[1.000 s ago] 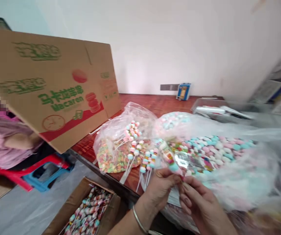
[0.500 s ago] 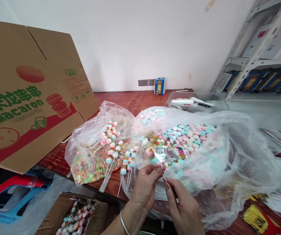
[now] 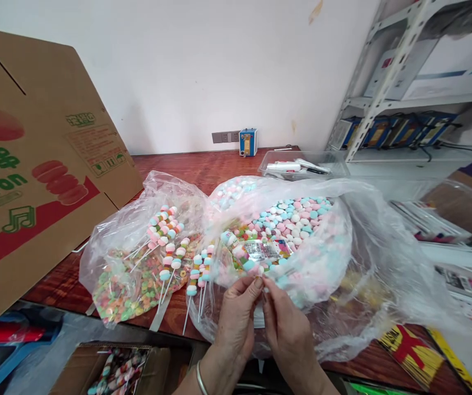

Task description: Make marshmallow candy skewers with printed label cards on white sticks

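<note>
"Working just below the centre of the frame: two hands, fingertips meeting. What do the fingers hold?"

"Left hand [image 3: 236, 312], metal bangle [image 3: 200, 378] at the wrist: thumb and forefinger pinch the lower end of a candy skewer [image 3: 240, 252]. Right hand [image 3: 288, 323] meets it there, fingers pinching the same end. Stick mostly hidden."

"How does the skewer lie?"

"Mid-frame, tilted, top end toward the upper left. Silver printed wrapper [image 3: 262, 250] just right of it; cannot tell whether the two are joined."

"Behind it?"

"Clear bag [image 3: 377, 236] of pastel marshmallows [image 3: 297, 225], centre to right. Beside it, left of centre, a second bag [image 3: 170, 184] with small ring candies [image 3: 129, 296]; a skewer cluster [image 3: 164, 225] rests on that one. More skewers [image 3: 200, 269] between, sticks pointing down the frame."

"Surroundings?"

"Red-brown desk [image 3: 186, 167]. Large printed carton [image 3: 50, 142] at the left; open box [image 3: 77, 367] at lower left, many skewers inside. Clear tray [image 3: 334, 167] with white items toward upper right, blue device [image 3: 248, 142] near the wall sockets [image 3: 225, 137], metal shelf [image 3: 377, 99] at upper right."
</note>
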{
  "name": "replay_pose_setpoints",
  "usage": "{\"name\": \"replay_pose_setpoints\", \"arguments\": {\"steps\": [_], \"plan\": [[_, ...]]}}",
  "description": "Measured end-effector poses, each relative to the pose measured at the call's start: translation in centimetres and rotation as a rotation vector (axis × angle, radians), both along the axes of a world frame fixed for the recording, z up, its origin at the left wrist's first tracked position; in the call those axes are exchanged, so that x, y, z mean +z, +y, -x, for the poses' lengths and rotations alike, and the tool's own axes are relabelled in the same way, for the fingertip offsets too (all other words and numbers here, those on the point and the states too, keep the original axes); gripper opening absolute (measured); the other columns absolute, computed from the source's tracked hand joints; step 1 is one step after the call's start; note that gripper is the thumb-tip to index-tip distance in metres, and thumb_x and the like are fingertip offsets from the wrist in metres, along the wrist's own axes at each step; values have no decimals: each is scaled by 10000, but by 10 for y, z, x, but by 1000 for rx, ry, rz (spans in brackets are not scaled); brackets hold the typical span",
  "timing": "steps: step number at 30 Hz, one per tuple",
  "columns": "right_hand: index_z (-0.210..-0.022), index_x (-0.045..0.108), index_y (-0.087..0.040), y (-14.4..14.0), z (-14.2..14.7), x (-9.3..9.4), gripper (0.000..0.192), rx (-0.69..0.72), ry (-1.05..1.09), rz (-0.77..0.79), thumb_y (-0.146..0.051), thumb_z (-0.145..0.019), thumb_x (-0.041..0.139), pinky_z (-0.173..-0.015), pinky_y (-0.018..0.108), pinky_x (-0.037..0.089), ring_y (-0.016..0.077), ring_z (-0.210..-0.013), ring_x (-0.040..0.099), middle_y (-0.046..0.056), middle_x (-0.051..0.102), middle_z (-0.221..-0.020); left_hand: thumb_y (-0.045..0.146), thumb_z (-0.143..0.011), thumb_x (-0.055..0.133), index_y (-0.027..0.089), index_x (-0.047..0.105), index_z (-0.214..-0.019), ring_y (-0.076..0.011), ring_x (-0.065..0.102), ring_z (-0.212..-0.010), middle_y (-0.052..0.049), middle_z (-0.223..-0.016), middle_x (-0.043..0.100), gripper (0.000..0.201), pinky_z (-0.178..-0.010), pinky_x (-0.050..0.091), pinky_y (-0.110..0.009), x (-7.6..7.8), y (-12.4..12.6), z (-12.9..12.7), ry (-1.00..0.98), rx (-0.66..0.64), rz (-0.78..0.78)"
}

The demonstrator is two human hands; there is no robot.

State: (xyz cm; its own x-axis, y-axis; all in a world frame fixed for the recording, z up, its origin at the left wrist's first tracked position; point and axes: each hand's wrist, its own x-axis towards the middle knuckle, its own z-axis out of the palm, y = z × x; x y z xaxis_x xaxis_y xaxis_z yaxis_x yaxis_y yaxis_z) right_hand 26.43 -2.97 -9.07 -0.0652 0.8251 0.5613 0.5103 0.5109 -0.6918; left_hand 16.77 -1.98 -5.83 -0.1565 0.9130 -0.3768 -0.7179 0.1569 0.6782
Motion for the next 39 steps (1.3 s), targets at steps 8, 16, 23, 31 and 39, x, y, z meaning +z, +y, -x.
{"name": "replay_pose_setpoints", "arguments": {"steps": [8, 16, 23, 31, 39], "plan": [[-1247, 626, -249, -1, -5, 1, 326, 150, 226, 141, -205, -960, 478, -898, 383, 548, 243, -1077, 656, 95, 682, -1206, 310, -740, 777, 143, 779, -889, -153, 639, -865, -92, -915, 746, 224, -774, 479, -236, -3, -2, 11, 60, -125, -70], [-1154, 648, -195, -7, -4, 11, 351, 335, 679, 619, -446, -940, 528, -412, 224, 419, 107, -418, 471, -37, 536, -550, 243, -651, 846, 134, 764, -871, -136, 662, -787, -85, -906, 747, 259, -728, 519, -231, -6, -2, 11, -192, -156, -35], [-1020, 675, -190, -6, 2, 13, 199, 122, 277, 277, -264, -935, 511, -700, 298, 541, 204, -771, 673, 75, 714, -888, 226, -635, 849, 126, 759, -804, -127, 671, -783, -74, -837, 756, 216, -792, 514, -229, -6, -3, 5, -111, -76, -13], [-1052, 667, -199, 6, -57, 32, 225, 151, -26, 391, -264, -959, 472, -741, 274, 489, 183, -829, 661, 44, 718, -925, 262, -636, 852, 178, 735, -776, -142, 682, -803, -9, -767, 731, 201, -840, 531, -294, 6, 8, 33, 9, 7, -171], [-801, 692, -194, -15, -77, 12, 235, 261, -615, 635, -129, -889, 484, -674, 270, 427, 198, -771, 665, 46, 723, -826, 233, -647, 847, 163, 688, -766, -77, 555, -581, 36, -663, 619, 211, -589, 513, -230, 14, 8, 52, 45, 62, -232]]}}
